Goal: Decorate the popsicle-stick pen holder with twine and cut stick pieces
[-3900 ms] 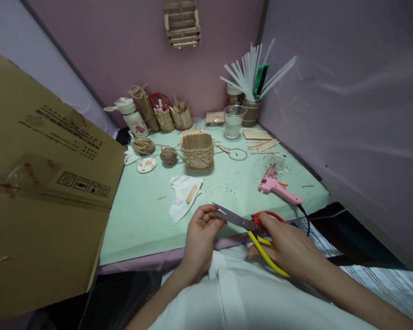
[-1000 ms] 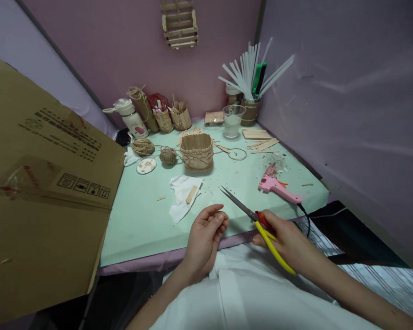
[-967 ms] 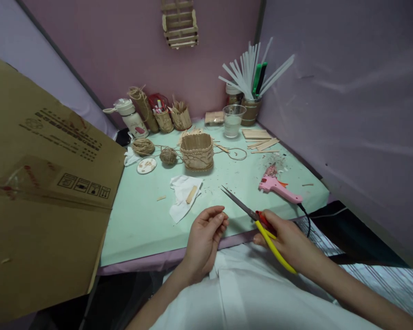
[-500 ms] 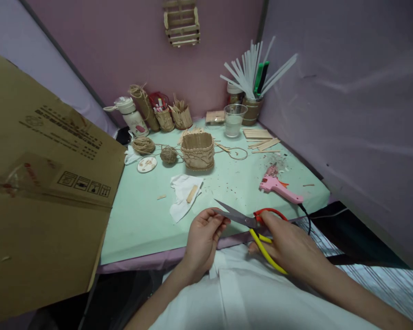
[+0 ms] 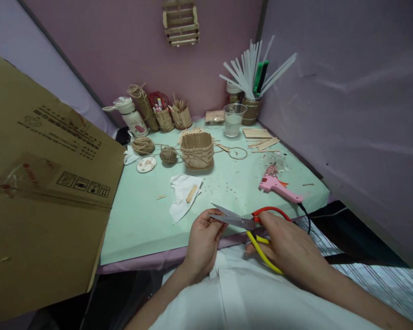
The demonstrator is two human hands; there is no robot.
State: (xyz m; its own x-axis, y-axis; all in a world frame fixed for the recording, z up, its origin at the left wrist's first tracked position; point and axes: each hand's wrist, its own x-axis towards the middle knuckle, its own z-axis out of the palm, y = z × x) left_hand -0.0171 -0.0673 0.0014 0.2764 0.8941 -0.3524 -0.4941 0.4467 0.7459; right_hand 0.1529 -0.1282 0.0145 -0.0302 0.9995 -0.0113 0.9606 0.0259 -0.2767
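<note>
My right hand (image 5: pixel 285 236) grips a pair of scissors (image 5: pixel 242 222) with one red and one yellow handle. The blades are parted and point left, their tips over the fingers of my left hand (image 5: pixel 203 238). That hand is closed in a pinch close to the front edge of the table; whatever small thing it holds is hidden by the fingers and the blades. Just beyond it lies a white tissue (image 5: pixel 181 201) with a short piece of wooden stick (image 5: pixel 192 194) on top. Farther back stands a small basket (image 5: pixel 197 152) made of wooden sticks.
A pink glue gun (image 5: pixel 281 190) lies at the right, its cord running off the edge. A large cardboard box (image 5: pixel 48 192) rises at the left. Twine balls (image 5: pixel 168 156), a plastic cup (image 5: pixel 232 123) of liquid and wooden sticks (image 5: pixel 258 134) are at the back.
The scissors have shifted slightly left and closer over my left fingers, and the gap between the blades looks narrower. My left hand stays nearly in place.
</note>
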